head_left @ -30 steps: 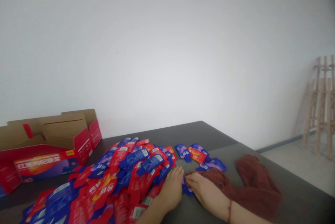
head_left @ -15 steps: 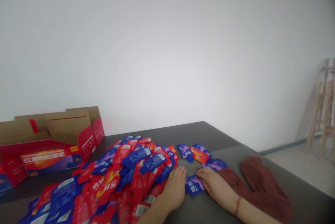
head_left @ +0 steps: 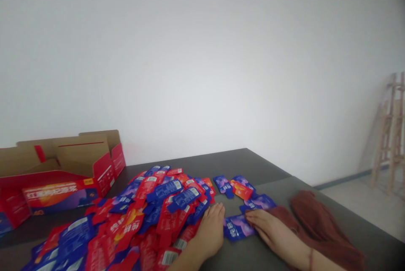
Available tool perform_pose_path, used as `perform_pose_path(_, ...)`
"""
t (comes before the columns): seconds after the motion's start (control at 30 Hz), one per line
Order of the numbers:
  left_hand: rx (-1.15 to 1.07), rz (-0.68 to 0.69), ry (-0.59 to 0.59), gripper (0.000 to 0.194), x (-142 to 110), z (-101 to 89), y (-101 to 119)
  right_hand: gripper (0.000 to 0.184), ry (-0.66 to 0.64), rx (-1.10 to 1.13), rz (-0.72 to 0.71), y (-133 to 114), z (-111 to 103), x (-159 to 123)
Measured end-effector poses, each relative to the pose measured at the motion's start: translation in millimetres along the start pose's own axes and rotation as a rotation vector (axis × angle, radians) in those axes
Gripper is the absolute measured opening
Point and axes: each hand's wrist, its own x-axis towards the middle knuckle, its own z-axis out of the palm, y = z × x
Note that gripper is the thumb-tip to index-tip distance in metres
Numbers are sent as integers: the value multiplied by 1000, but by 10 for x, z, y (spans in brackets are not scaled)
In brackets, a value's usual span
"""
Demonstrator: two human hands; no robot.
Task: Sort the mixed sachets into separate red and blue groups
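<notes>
A blue and purple sachet point(head_left: 236, 228) with white print lies flat on the dark table between my hands. My left hand point(head_left: 211, 231) is palm down at its left end, fingers stretched out beside the sachet pile; the fingertips touch the table. Across the sachet's right end rest the extended fingers of my right hand point(head_left: 268, 226), which is also palm down. Just beyond that hand is another blue sachet point(head_left: 261, 201). A red-orange sachet point(head_left: 242, 189) overlaps a blue one further back. My thumbs are mostly hidden.
A big heap of red and blue sachets point(head_left: 139, 216) spreads to the left. Behind it stands an open printed carton point(head_left: 63, 195). Crumpled brown cloth point(head_left: 322, 224) lies near the table's right edge. A wooden easel point(head_left: 390, 131) leans by the white wall.
My right hand has slid to the right along the blue sachet, uncovering more of its surface. My left hand has stayed almost in place.
</notes>
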Motion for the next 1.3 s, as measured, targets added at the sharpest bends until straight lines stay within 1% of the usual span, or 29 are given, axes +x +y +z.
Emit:
perform_pose_path(0.07, 3, -5, 4, 65, 4, -1, 9, 33, 5, -33, 62, -37, 65, 119)
perform_pose_path(0.13, 8, -1, 11, 64, 4, -2, 13, 31, -18, -37, 68, -156, 165, 275)
perform_pose_path(0.23, 10, 3, 12, 60, -3, -10, 13, 29, -28, 9, -12, -386, 305, 461)
perform_pose_path(0.3, 14, 2, 6, 58, -9, -17, 9, 30, -39, 64, -102, -489, 333, 493)
perform_pose_path(0.37, 22, 5, 3, 58, -10, -17, 5, 30, -75, 111, -188, -506, 285, 440)
perform_pose_path(0.47, 32, 14, 9, 60, -6, -8, -3, 35, -123, 125, -237, -374, 122, 250)
perform_pose_path(0.53, 31, 16, 17, 62, -2, -2, -3, 38, -102, 95, -190, -226, 13, 101)
perform_pose_path(0.6, 28, 10, 19, 63, 0, -3, 4, 39, -56, 44, -100, -100, -59, -18)
perform_pose_path(0.67, 27, 4, 17, 62, 0, -10, 17, 39, -41, -11, -35, -57, -88, -80)
perform_pose_path(0.7, 27, 3, 17, 61, -1, -16, 26, 39, -57, -32, -31, -80, -89, -85)
perform_pose_path(0.77, 30, 3, 14, 61, -4, -28, 41, 39, -123, -40, -78, -207, -74, -52)
perform_pose_path(0.83, 38, 3, 9, 62, -6, -38, 50, 38, -194, -8, -151, -388, -52, 13)
perform_pose_path(0.9, 45, -2, 2, 62, -6, -43, 48, 39, -235, 44, -210, -537, -46, 72)
perform_pose_path(0.97, 49, -6, -2, 63, -6, -43, 37, 39, -254, 91, -252, -586, -71, 87)
perform_pose_path(1.07, 54, 2, 4, 63, -7, -33, 15, 40, -258, 118, -255, -463, -162, 3)
perform_pose_path(1.17, 60, 4, 4, 64, -6, -21, 6, 40, -237, 90, -191, -240, -258, -159)
perform_pose_path(1.23, 66, 5, -3, 65, -3, -18, 11, 41, -217, 57, -144, -113, -282, -250)
perform_pose_path(1.3, 72, 11, 0, 65, 2, -18, 21, 41, -198, 29, -109, -33, -250, -284)
